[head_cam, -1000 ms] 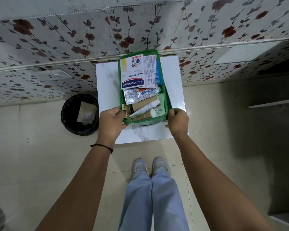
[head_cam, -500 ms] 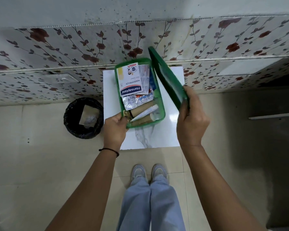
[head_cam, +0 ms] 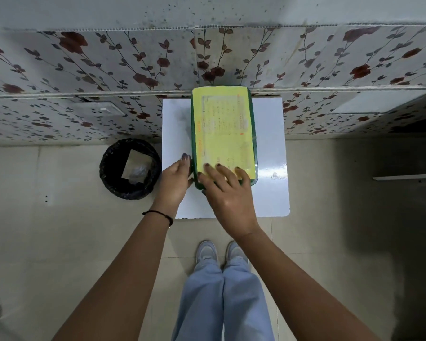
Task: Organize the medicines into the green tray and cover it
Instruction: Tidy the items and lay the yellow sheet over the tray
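Observation:
The green tray (head_cam: 255, 153) stands on the small white table (head_cam: 268, 148), against the flowered wall. A lid with a yellow printed label (head_cam: 223, 129) lies flat on top of it and hides the medicines inside. My right hand (head_cam: 228, 193) rests palm down on the near end of the lid, fingers spread. My left hand (head_cam: 175, 179) is at the tray's near left corner, fingers against its side.
A black waste bin (head_cam: 129, 168) with a dark liner and scraps inside stands on the floor left of the table. My legs and shoes (head_cam: 219, 254) are just below the table's near edge. Beige floor tiles lie all around.
My right hand swung the green lid from its tilted position at the right down onto the tray. The medicines that showed before are now covered. My left hand stayed at the near left corner.

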